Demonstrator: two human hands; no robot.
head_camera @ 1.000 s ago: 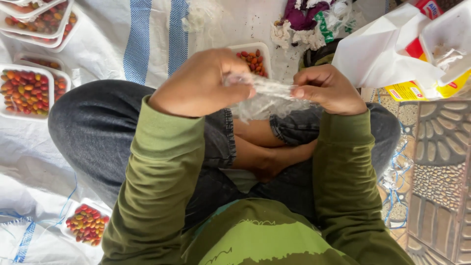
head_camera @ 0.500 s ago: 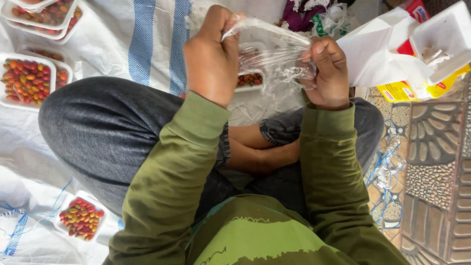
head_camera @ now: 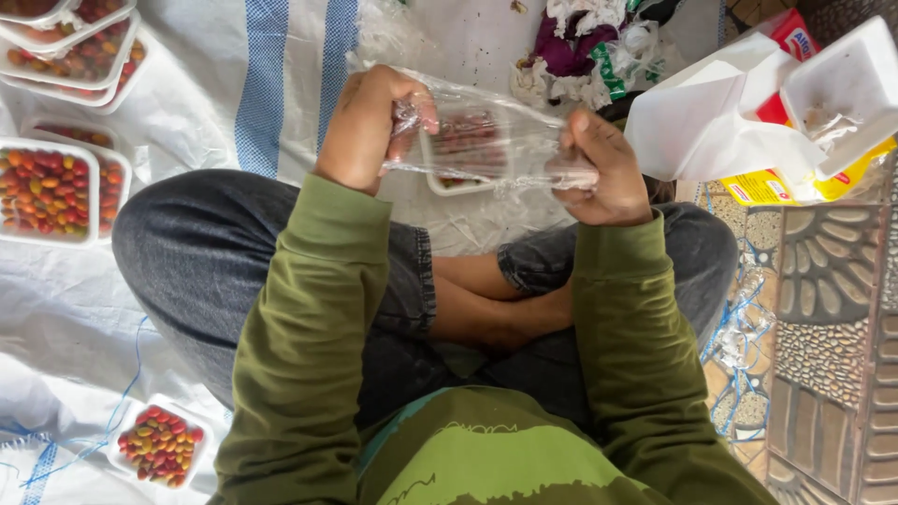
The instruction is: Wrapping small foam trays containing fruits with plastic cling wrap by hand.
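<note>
Both hands have drawn wider apart since half a second ago, so the clear plastic film (head_camera: pixel 486 140) that hung slack and bunched between them is now pulled into a flat sheet. Left hand (head_camera: pixel 369 126) pinches one edge of the film, thumb pressed against curled fingers, held a little higher than the right. Right hand (head_camera: pixel 603 173) is closed in a fist around the other end, which looks gathered into a twist inside the grip, though the folds are hard to read through the glare. Gripping at opposite ends keeps the sheet taut and smooth.

Just beneath the film, between the two hands, lies a white tray of red fruit (head_camera: pixel 463 150), seen through the plastic; I cannot tell whether the film touches its rim. Out beyond the left hand, filled trays (head_camera: pixel 47 192) of red, orange and green fruit sit on the white woven sheet (head_camera: pixel 187 93), with another small tray (head_camera: pixel 159 444) back near the left elbow. Past the right hand stand an empty white tray (head_camera: pixel 842 84) and a white bag (head_camera: pixel 702 122)
</note>
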